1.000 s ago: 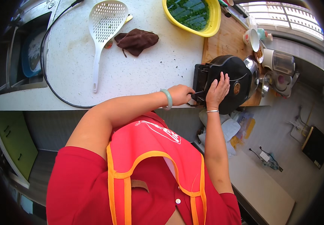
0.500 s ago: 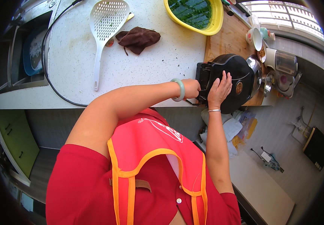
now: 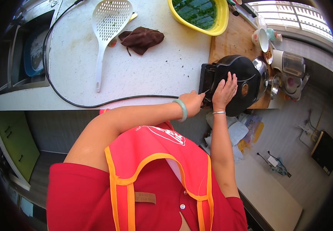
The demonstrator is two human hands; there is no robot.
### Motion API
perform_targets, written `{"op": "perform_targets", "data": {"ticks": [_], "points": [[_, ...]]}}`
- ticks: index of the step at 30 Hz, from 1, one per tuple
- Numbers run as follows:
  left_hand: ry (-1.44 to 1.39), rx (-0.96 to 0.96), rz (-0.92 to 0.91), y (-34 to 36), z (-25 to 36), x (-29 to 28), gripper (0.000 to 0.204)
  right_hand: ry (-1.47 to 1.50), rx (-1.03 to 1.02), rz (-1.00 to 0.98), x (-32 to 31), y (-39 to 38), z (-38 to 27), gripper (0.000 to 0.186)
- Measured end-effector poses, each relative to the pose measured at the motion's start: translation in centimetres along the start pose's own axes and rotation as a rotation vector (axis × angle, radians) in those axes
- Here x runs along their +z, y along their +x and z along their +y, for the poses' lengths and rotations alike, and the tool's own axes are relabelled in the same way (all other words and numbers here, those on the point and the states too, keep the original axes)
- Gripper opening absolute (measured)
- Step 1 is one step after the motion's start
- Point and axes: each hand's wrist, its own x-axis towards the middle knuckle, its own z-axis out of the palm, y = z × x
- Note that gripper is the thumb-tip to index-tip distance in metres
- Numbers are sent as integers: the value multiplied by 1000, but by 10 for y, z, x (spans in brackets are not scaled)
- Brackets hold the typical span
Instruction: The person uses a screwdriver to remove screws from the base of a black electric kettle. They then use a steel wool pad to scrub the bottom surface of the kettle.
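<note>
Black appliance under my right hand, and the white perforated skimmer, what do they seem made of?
Black appliance: probably moulded plastic or coated metal, smooth with a soft sheen; the look can't settle which. White skimmer: likely plastic, smooth, pale from end to end, without metallic glints.

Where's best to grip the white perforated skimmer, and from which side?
Likely the handle near its end, coming from the front edge of the counter, over the black cable: the skimmer lies with that long, slim handle pointing frontward and its broad head farther back.
</note>
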Motion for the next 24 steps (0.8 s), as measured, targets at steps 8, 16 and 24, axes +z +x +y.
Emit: {"op": "perform_targets", "data": {"ticks": [8,16,24], "points": [[-133,72,100,-9,-30,-13,38,-11,17,-17,1,-1,1,40],[-134,130,-94,5,-20,-19,38,4,16,-28,0,1,0,41],[-121,119,-169,25,-21,-27,40,-3,16,-37,1,1,2,41]]}}
